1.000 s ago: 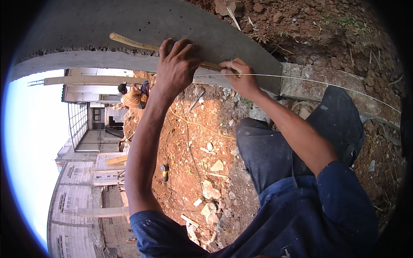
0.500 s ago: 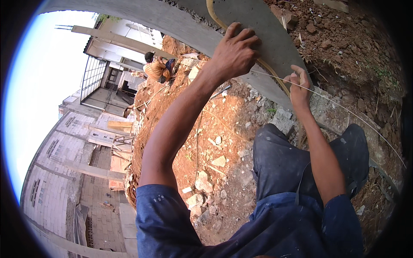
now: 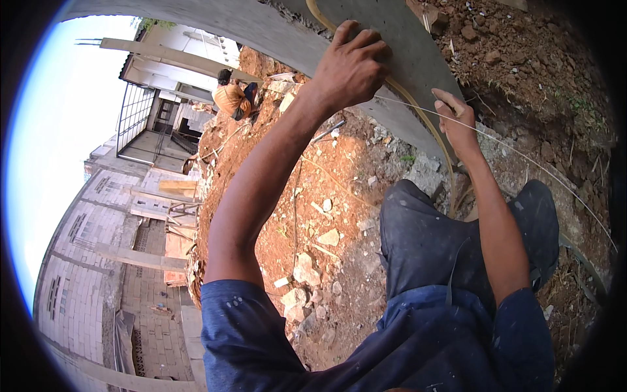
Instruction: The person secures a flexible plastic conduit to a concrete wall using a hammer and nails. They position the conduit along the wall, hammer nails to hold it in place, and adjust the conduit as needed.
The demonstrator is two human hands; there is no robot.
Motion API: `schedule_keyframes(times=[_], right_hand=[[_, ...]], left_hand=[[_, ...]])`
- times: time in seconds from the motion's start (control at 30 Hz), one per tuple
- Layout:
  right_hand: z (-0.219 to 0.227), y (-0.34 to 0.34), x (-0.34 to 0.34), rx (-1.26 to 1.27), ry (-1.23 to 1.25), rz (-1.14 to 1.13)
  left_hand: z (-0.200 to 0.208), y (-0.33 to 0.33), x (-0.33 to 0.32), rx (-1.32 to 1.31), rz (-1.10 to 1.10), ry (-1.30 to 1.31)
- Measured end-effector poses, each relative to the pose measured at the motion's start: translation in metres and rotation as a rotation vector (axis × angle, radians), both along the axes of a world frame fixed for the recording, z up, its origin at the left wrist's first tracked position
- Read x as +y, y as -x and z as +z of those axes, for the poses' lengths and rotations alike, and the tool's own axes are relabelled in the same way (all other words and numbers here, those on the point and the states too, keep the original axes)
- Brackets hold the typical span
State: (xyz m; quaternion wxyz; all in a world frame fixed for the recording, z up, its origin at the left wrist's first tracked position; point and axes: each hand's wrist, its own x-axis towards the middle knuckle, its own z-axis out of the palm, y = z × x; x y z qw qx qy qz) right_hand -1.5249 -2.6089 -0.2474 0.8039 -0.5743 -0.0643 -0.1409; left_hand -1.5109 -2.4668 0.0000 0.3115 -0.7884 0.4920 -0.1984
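My left hand [image 3: 356, 65] is closed over a thin yellowish hose [image 3: 428, 122], holding it against the grey concrete beam [image 3: 405, 42]. The hose runs from the beam's top, under that hand, then down along the beam toward my knees. My right hand [image 3: 456, 124] is beside the hose's lower stretch with its fingers partly stretched and apart, seemingly holding nothing. A pale taut string [image 3: 503, 144] passes close to the right hand and runs off to the lower right; whether they touch I cannot tell.
Loose brown soil [image 3: 516, 59] lies beyond the beam. Reddish ground with broken stones [image 3: 305, 269] and a short grey pipe [image 3: 328, 131] lies left of my knees. A person in an orange shirt [image 3: 230, 99] crouches farther off, near block walls [image 3: 81, 228].
My right hand has moved slightly up and away from the hose, its fingers more apart. The hose's lower part has shifted right and shows more. My left hand stays on the hose.
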Motion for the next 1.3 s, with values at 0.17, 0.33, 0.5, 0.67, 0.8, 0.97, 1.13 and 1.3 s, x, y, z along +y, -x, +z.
schedule_keyframes(times=[0.17, 0.33, 0.5, 0.67, 0.8, 0.97, 1.13, 1.3], right_hand=[[0.001, 0.0, -0.002, 0.119, -0.267, 0.1], [-0.002, 0.003, -0.004, 0.135, -0.206, 0.112], [0.0, 0.001, -0.006, 0.119, -0.384, 0.192], [0.008, -0.009, -0.006, 0.052, -0.548, 0.284], [0.025, -0.013, -0.005, 0.037, -0.717, 0.432], [0.048, -0.02, 0.004, -0.03, -0.897, 0.672], [0.055, -0.031, 0.02, -0.115, -0.88, 0.712], [0.062, -0.033, 0.028, -0.143, -0.823, 0.597]], left_hand=[[0.004, 0.001, -0.006, 0.001, 0.007, -0.019], [0.003, -0.001, -0.001, -0.013, 0.0, -0.006], [0.003, -0.003, -0.004, 0.044, 0.005, 0.01], [0.005, -0.002, -0.004, 0.062, 0.005, 0.012], [0.004, -0.006, -0.004, 0.057, -0.001, -0.005], [0.007, -0.001, -0.014, 0.119, 0.027, 0.03], [0.011, 0.0, -0.012, 0.14, 0.037, 0.051], [0.015, 0.003, -0.01, 0.131, 0.028, 0.062]])
